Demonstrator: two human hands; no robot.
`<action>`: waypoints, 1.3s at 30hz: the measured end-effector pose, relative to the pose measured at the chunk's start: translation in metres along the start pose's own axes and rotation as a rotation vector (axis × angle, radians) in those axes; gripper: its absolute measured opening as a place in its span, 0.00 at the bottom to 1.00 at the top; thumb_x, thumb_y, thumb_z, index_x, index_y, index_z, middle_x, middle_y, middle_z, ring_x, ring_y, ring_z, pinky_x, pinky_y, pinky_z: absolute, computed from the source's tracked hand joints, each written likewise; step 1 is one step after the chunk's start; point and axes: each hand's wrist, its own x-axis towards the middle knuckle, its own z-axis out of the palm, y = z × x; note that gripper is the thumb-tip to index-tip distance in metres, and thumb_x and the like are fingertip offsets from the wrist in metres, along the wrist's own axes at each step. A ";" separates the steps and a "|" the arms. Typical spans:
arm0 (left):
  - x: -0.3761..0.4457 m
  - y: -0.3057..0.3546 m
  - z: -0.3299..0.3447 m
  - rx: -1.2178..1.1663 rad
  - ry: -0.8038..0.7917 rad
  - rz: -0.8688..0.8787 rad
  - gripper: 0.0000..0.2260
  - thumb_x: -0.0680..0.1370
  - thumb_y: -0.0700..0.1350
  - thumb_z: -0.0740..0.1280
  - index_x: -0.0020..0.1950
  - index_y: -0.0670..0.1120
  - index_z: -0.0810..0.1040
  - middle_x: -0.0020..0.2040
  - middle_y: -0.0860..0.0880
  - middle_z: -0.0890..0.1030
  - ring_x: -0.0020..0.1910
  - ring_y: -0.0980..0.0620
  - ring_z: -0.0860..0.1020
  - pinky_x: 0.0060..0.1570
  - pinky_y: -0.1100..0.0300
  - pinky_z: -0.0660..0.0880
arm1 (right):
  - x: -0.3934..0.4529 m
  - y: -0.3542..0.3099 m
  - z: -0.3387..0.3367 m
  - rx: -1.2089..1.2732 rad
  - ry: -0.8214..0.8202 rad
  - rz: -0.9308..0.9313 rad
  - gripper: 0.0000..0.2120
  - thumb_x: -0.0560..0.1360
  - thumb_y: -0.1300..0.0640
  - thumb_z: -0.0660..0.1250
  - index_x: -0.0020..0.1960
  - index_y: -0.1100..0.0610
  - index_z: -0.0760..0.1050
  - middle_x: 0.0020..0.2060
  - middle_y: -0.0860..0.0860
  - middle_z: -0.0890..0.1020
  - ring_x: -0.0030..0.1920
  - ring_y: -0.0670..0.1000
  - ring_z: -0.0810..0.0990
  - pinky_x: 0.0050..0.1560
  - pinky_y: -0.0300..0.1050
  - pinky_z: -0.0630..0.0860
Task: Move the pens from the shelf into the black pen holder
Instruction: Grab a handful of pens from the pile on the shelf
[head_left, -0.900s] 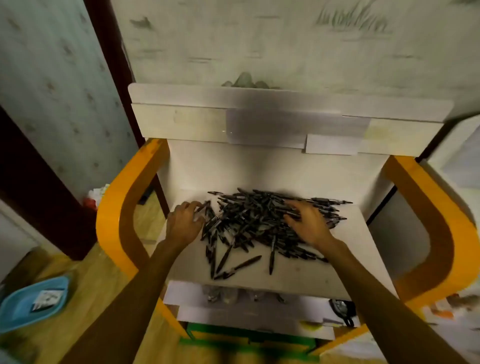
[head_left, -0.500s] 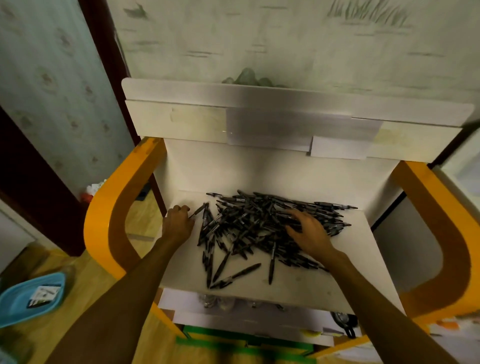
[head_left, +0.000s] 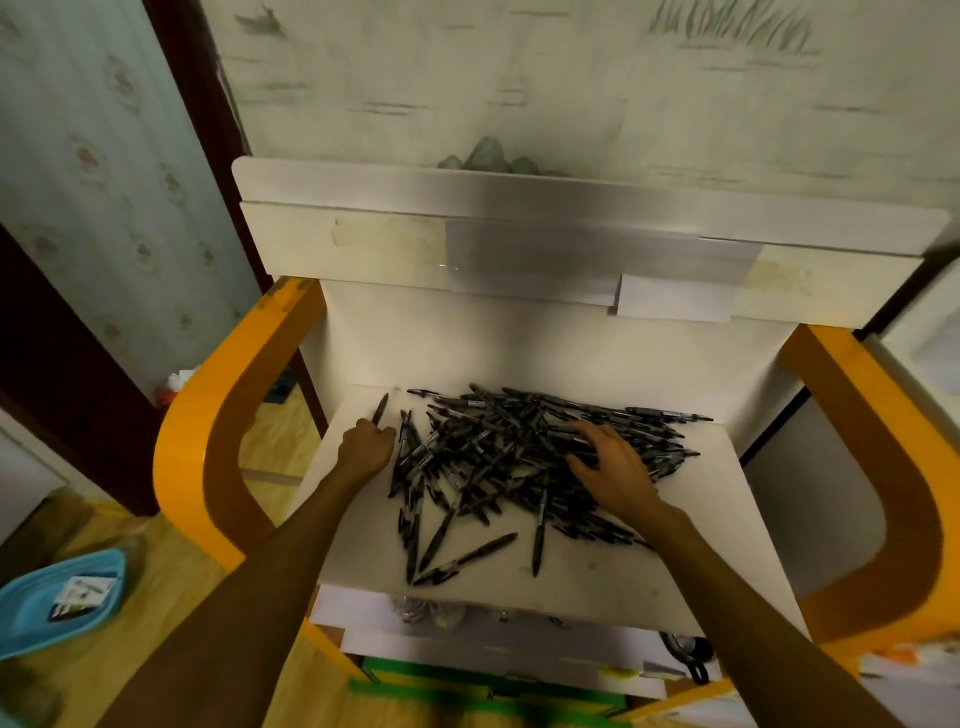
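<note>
Lying scattered across the white shelf (head_left: 717, 551), pens (head_left: 519, 457); spreading relaxed fingers over that heap, right hand (head_left: 615, 475); curling round one pen (head_left: 380, 408) at the pile's left edge, left hand (head_left: 366, 449).

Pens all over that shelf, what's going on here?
A person is sorting a heap of black pens on a white shelf. The left hand grips one pen at the heap's left edge, its tip pointing up and away. The right hand rests spread on the pile's right side. No black pen holder is in view, so nothing shows as transferred.
</note>
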 end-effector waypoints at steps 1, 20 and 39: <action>0.002 -0.001 0.001 0.011 -0.016 0.009 0.17 0.82 0.51 0.63 0.54 0.36 0.76 0.51 0.38 0.79 0.47 0.40 0.78 0.41 0.56 0.69 | 0.000 0.000 0.000 -0.001 0.003 0.000 0.22 0.78 0.52 0.67 0.70 0.47 0.68 0.61 0.51 0.75 0.58 0.52 0.76 0.57 0.50 0.77; -0.006 0.004 -0.002 0.002 0.119 0.162 0.09 0.79 0.41 0.64 0.56 0.42 0.65 0.49 0.37 0.79 0.43 0.38 0.77 0.40 0.52 0.71 | -0.004 0.012 -0.003 -0.029 -0.011 0.045 0.23 0.78 0.51 0.66 0.72 0.50 0.68 0.64 0.53 0.73 0.63 0.54 0.74 0.61 0.49 0.75; -0.012 0.012 0.004 0.185 -0.102 0.330 0.10 0.77 0.53 0.71 0.48 0.47 0.80 0.41 0.49 0.80 0.41 0.49 0.78 0.39 0.56 0.71 | -0.006 0.006 -0.009 0.000 0.007 -0.014 0.21 0.78 0.52 0.66 0.71 0.48 0.69 0.61 0.51 0.74 0.59 0.52 0.76 0.57 0.46 0.76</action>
